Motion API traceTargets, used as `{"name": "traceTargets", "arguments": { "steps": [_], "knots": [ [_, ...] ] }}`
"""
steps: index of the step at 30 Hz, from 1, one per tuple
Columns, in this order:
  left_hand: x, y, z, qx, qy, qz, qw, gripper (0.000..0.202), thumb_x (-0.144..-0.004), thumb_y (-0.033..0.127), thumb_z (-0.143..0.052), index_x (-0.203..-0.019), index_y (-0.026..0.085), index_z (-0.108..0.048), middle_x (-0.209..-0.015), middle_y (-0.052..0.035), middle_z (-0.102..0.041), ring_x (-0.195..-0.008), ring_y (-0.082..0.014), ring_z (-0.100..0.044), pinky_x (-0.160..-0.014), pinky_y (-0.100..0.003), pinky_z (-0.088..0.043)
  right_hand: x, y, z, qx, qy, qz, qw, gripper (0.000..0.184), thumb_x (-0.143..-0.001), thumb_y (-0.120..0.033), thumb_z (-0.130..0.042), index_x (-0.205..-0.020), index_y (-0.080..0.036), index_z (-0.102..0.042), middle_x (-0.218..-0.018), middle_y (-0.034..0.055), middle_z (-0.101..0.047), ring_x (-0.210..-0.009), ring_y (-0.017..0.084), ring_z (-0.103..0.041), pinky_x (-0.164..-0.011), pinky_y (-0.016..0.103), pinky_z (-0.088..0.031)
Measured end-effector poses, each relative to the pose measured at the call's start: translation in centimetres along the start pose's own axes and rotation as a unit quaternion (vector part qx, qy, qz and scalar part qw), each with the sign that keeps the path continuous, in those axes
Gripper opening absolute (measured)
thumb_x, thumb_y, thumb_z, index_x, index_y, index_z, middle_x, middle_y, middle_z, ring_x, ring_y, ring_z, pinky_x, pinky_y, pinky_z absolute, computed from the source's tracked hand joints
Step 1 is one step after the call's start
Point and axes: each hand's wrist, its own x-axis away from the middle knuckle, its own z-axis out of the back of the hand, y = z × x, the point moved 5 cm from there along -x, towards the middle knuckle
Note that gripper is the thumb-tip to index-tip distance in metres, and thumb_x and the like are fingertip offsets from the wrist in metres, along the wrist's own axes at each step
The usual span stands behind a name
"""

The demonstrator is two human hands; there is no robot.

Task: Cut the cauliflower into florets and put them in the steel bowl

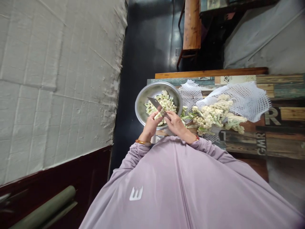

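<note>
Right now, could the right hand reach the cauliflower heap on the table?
Probably yes: the cauliflower heap lies just beside the right hand, nothing between, though that hand grips a knife.

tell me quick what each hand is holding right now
Left hand: closed on a cauliflower piece over the bowl.
Right hand: closed on the knife handle.

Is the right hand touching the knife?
Touching. The head view shows the right hand closed round the handle of the knife, above the bowl. The left hand grips a cauliflower piece.
</note>
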Motion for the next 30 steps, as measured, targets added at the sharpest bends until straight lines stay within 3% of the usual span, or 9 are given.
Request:
{"name": "traceTargets", "arguments": {
  "steps": [3, 7, 11, 15, 20, 25, 30],
  "knots": [
    [0.2, 0.0, 0.3, 0.034, -0.001, 0.034, 0.999, 0.053, -0.064, 0.022, -0.076, -0.115, 0.015, -0.064, -0.093, -0.0035, -0.072, -0.074, -0.0114, -0.065, -0.078, -0.027, -0.050, -0.2, 0.8, 0.9, 0.009, 0.030, -0.005, 1.000, 0.027, -0.099, -0.033, -0.044, -0.106, -0.019, -0.066, -0.114, 0.0135, -0.067, -0.110, 0.026, -0.064, -0.103, 0.045, -0.051],
    [0.5, 0.5, 0.8, 0.120, -0.028, 0.043, 0.991, 0.048, -0.067, 0.023, -0.075, -0.113, 0.015, -0.064, -0.109, -0.0108, -0.072, -0.095, -0.0201, -0.071, -0.092, -0.036, -0.053, -0.7, 2.4, 2.5, 0.004, 0.062, -0.060, 0.996, 0.027, -0.097, -0.043, -0.046, -0.094, -0.021, -0.062, -0.101, 0.0122, -0.069, -0.101, 0.028, -0.067, -0.094, 0.045, -0.055],
    [0.5, 0.9, 1.7, 0.163, -0.039, 0.052, 0.985, 0.040, -0.077, 0.035, -0.070, -0.111, 0.014, -0.066, -0.115, -0.0149, -0.072, -0.110, -0.0273, -0.070, -0.096, -0.041, -0.054, -1.0, 3.4, 2.7, -0.037, 0.061, -0.149, 0.986, 0.033, -0.091, -0.054, -0.052, -0.082, -0.023, -0.058, -0.076, 0.0052, -0.065, -0.071, 0.024, -0.070, -0.064, 0.035, -0.056],
    [0.5, 0.9, 2.2, 0.183, -0.019, 0.088, 0.979, 0.036, -0.082, 0.036, -0.065, -0.111, 0.015, -0.068, -0.114, -0.0146, -0.073, -0.109, -0.0275, -0.070, -0.083, -0.034, -0.058, -1.6, 2.8, 1.6, -0.096, 0.045, -0.203, 0.973, 0.040, -0.088, -0.061, -0.053, -0.075, -0.024, -0.054, -0.067, 0.0032, -0.063, -0.054, 0.022, -0.068, -0.043, 0.028, -0.044],
    [0.0, 0.7, 2.9, 0.177, -0.008, 0.081, 0.981, 0.038, -0.083, 0.035, -0.063, -0.115, 0.016, -0.067, -0.117, -0.0140, -0.072, -0.098, -0.0240, -0.072, -0.061, -0.025, -0.052, -2.4, 2.4, 1.3, -0.129, 0.021, -0.206, 0.970, 0.041, -0.086, -0.062, -0.056, -0.086, -0.021, -0.060, -0.080, 0.0048, -0.069, -0.053, 0.020, -0.069, -0.041, 0.027, -0.045],
    [-0.9, 0.2, 4.9, 0.158, 0.044, 0.052, 0.985, 0.041, -0.078, 0.033, -0.067, -0.115, 0.016, -0.064, -0.109, -0.0112, -0.072, -0.092, -0.0202, -0.071, -0.073, -0.029, -0.054, -0.9, 4.5, 4.0, -0.120, 0.080, -0.241, 0.960, 0.043, -0.083, -0.064, -0.060, -0.082, -0.022, -0.060, -0.076, 0.0051, -0.069, -0.053, 0.021, -0.068, -0.042, 0.029, -0.048],
    [-2.7, 0.7, 6.3, 0.144, 0.119, 0.008, 0.982, 0.043, -0.075, 0.020, -0.068, -0.117, 0.018, -0.058, -0.107, -0.0064, -0.068, -0.089, -0.0131, -0.066, -0.086, -0.028, -0.053, 2.1, 6.0, 7.5, -0.158, 0.181, -0.312, 0.919, 0.046, -0.078, -0.064, -0.065, -0.093, -0.020, -0.063, -0.089, 0.0075, -0.072, -0.056, 0.021, -0.068, -0.045, 0.032, -0.052]
  ]
}}
